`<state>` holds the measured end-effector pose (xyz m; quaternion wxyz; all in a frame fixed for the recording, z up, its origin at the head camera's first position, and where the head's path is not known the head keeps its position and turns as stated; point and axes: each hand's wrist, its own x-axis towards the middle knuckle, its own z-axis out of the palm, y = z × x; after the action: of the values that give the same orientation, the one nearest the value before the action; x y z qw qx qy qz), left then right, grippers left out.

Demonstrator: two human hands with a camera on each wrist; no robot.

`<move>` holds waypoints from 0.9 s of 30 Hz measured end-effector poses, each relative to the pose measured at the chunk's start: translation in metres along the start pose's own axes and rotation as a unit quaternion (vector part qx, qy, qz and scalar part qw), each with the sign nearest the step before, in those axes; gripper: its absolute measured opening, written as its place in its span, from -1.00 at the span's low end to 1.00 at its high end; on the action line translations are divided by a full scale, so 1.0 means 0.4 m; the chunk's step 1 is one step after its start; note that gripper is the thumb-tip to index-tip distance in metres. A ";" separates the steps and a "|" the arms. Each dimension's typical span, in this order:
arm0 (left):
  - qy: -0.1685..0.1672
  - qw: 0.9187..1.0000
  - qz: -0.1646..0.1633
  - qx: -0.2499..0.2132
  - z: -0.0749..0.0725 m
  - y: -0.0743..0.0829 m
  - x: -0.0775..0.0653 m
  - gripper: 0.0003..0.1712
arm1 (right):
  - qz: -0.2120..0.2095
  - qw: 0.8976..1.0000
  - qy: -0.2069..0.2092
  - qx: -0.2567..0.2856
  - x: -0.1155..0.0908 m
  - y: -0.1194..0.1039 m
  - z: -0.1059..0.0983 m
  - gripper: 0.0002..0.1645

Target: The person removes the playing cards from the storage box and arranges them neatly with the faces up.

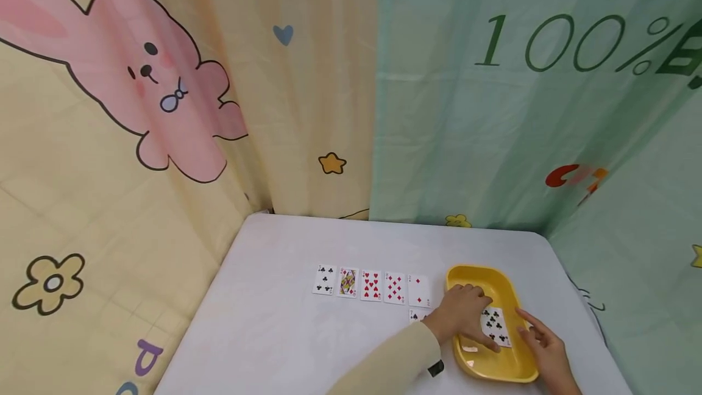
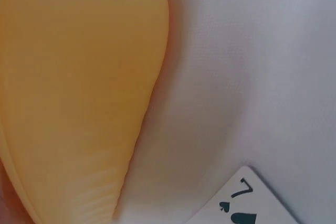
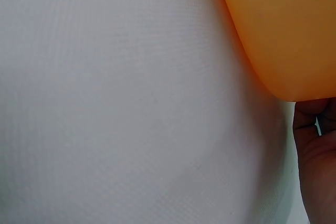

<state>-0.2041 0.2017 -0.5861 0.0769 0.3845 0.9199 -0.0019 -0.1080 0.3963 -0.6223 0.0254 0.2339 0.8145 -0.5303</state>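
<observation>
My left hand (image 1: 466, 313) reaches into a yellow plastic tray (image 1: 479, 372) from the left. Its thumb and fingers are spread around a black-suit playing card (image 1: 496, 326) on the tray's floor, near the card's lower and upper ends. My right hand (image 1: 550, 355) holds the tray's right rim, with the index finger and thumb at the edge. In the left wrist view the tray's outer wall (image 2: 84, 93) hides most of the left hand. In the right wrist view, part of the right hand (image 3: 320, 156) shows beside the tray's wall (image 3: 283, 40).
Left of the tray lies a row of face-up cards: five of clubs (image 1: 325, 280), a face card (image 1: 348, 283), a hearts card (image 1: 371, 286), a diamonds card (image 1: 395, 288) and two of diamonds (image 1: 418, 291). Below is a seven of spades (image 2: 242, 203), partly hidden. Curtains surround the white table (image 1: 263, 322).
</observation>
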 end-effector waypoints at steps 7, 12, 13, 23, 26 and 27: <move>-0.004 0.998 -0.022 0.067 0.025 0.019 -0.003 0.21 | -0.005 1.000 0.003 -0.006 -0.001 0.004 0.008 -0.37; -0.015 0.992 -0.040 0.116 0.022 0.033 -0.006 0.21 | 0.003 1.000 0.014 -0.016 0.004 0.002 0.011 -0.34; -0.019 0.992 -0.042 0.119 0.022 0.035 -0.006 0.21 | 0.003 1.000 0.014 -0.017 0.005 0.002 0.011 -0.34; -0.017 0.989 -0.054 0.135 0.023 0.044 -0.004 0.30 | 0.009 1.000 0.008 -0.008 0.003 -0.005 0.007 -0.35; -0.009 0.991 -0.052 0.120 0.024 0.044 -0.006 0.12 | -0.003 1.000 0.008 -0.007 -0.001 -0.004 0.009 -0.35; -0.004 0.992 -0.050 0.116 0.025 0.043 -0.007 0.07 | -0.007 1.000 0.010 -0.008 -0.001 -0.003 0.009 -0.35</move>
<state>-0.1886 0.2115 -0.5947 0.0353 0.3444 0.9312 -0.1143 -0.1089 0.3926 -0.6225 0.0161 0.2334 0.8207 -0.5213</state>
